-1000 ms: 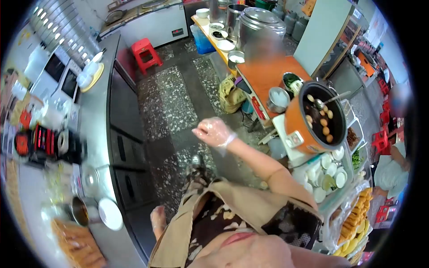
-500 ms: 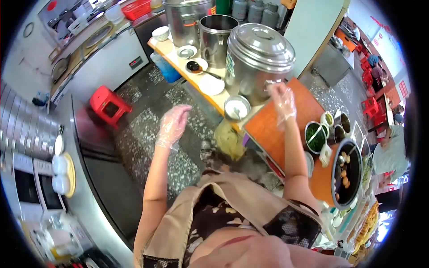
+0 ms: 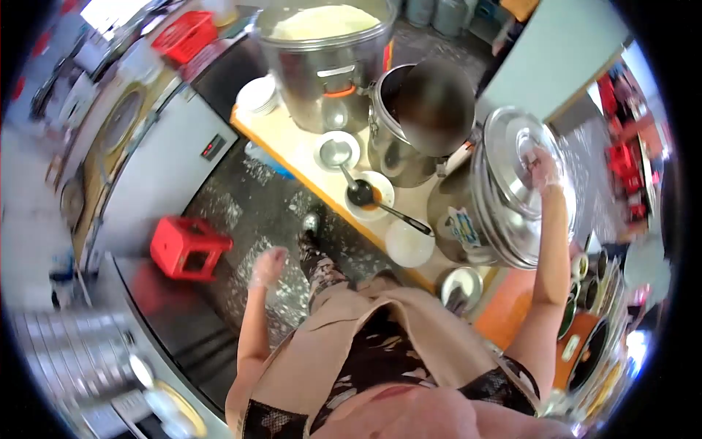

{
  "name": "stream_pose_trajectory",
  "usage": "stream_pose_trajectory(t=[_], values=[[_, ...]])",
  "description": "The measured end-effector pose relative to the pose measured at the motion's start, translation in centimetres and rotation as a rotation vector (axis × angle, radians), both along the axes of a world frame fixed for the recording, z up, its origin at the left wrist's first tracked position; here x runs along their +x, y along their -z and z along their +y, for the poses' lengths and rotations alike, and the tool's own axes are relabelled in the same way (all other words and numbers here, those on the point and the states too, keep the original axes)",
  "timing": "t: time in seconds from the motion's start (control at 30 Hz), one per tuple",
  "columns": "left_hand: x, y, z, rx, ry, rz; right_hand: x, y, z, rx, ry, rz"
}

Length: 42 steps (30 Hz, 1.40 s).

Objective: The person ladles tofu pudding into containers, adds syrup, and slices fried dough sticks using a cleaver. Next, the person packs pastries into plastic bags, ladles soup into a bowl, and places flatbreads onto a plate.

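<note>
My right hand (image 3: 545, 172), in a clear plastic glove, is closed on the handle of the shiny round lid (image 3: 512, 146) atop the large steel pot (image 3: 455, 212). My left hand (image 3: 268, 268), also gloved, hangs over the floor with its fingers curled; it is blurred, and nothing shows in it. Left of the lidded pot is a tall steel pot (image 3: 398, 157), its opening partly hidden by a dark blur. A black ladle (image 3: 360, 193) rests on a white dish, beside a metal ladle (image 3: 336, 153) on another dish. A white plate (image 3: 409, 244) lies near the table edge.
A wide pot (image 3: 314, 80) holding something pale stands at the table's far end, near stacked white bowls (image 3: 257, 95). A red stool (image 3: 191, 249) stands on the floor at left. The orange cooker (image 3: 578, 350) is at lower right, and a steel counter (image 3: 157, 344) at lower left.
The view has swung toward the pots. My right hand has moved onto the lid handle of the large pot. My left hand is lower, with its fingers curled.
</note>
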<state>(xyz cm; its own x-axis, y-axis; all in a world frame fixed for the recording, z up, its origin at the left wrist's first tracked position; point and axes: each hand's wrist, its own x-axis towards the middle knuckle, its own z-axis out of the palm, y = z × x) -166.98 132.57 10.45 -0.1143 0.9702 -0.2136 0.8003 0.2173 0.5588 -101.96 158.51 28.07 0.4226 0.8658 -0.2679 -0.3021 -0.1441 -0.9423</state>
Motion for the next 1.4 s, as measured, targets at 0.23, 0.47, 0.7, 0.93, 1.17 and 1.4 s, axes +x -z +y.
stream_pose_trajectory(t=[0.23,0.47,0.7,0.93,1.17,1.4], values=[[-23.1,14.0,39.0,0.097,-0.339,-0.512,-18.0,-4.4,8.4,-0.174,0.028,-0.696],[-24.5,11.1,56.0,-0.483,-0.909,-0.78,-26.4,-1.1,15.1,-0.38,0.086,-0.663],[-26.2,13.9,58.1,-0.288,-0.907,-0.721,-26.9,3.8,14.7,-0.356,0.174,-0.657],[-28.5,14.0,59.4,-0.312,-0.813,-0.591,-28.9,0.5,11.9,-0.443,0.148,-1.561],[-27.6,12.2,60.7,-0.299,-0.77,-0.561,-12.8,-3.4,-1.0,-1.254,0.651,-1.272],[-28.6,10.2,61.8,-0.276,-0.688,-0.437,-8.5,-1.4,-4.3,-1.228,0.638,-1.208]])
